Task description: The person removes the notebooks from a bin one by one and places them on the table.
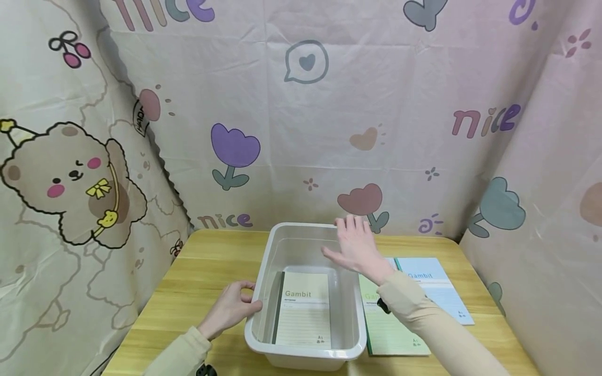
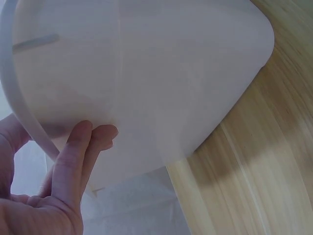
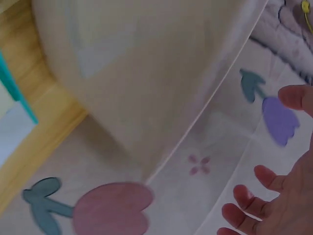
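Observation:
A white plastic bin (image 1: 305, 360) stands on the table with a cream notebook (image 1: 304, 318) marked Gambit lying flat inside. My left hand (image 1: 232, 307) pinches the bin's left rim, thumb over the edge and fingers against the outer wall, as the left wrist view shows around the bin's side (image 2: 146, 83). Above the back right corner of the bin is my right hand (image 1: 358, 248), fingers spread and holding nothing. In the right wrist view that hand (image 3: 281, 200) appears apart from the bin wall (image 3: 146, 73).
Right of the bin lie a green notebook (image 1: 395, 331) and a blue notebook (image 1: 442, 292), partly hidden by my right arm. The wooden table (image 1: 183, 282) ends at a printed curtain (image 1: 301, 130) behind, with more curtain on both sides.

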Action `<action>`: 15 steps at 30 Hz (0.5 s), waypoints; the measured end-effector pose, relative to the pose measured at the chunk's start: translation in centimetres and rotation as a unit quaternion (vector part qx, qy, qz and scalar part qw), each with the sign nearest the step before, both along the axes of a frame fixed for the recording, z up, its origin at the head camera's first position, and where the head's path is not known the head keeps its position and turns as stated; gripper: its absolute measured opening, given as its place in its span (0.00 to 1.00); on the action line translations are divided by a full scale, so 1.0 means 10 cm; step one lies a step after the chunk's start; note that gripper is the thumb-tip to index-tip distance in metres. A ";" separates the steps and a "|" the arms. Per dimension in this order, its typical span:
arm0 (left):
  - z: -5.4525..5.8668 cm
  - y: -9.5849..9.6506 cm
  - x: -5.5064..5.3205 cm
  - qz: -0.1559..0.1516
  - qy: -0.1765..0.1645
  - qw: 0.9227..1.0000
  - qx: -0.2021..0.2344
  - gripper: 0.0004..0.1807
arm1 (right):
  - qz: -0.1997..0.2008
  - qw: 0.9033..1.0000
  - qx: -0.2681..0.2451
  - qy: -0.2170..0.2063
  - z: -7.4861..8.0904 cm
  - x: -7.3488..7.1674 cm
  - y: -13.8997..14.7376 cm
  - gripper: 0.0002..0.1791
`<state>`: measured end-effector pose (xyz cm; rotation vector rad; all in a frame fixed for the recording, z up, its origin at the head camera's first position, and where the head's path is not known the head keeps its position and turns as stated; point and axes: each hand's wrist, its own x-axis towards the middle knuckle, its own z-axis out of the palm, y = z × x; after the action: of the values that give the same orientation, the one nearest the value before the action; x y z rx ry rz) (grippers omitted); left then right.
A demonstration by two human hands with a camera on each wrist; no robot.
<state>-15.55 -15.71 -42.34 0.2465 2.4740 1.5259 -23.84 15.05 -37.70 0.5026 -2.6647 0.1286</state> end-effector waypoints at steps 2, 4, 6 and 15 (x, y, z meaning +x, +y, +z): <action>0.00 0.00 0.00 0.001 0.003 1.000 -0.001 0.28 | 0.004 1.000 0.014 -0.007 0.04 -0.02 -0.12 0.40; -0.01 0.00 0.01 0.002 0.006 1.000 -0.001 0.28 | 0.009 1.000 0.021 -0.009 0.10 -0.03 -0.23 0.39; -0.01 0.00 0.01 0.003 0.007 1.000 -0.001 0.28 | 0.014 0.999 0.027 -0.011 0.15 -0.06 -0.34 0.38; 0.00 -0.01 0.01 0.004 0.003 1.000 0.001 0.28 | 0.010 0.997 0.046 -0.058 0.04 -0.21 -0.76 0.38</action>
<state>-15.48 -15.79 -42.39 0.2430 2.4812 1.5319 -25.93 7.47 -37.27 0.5672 -2.7895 0.0414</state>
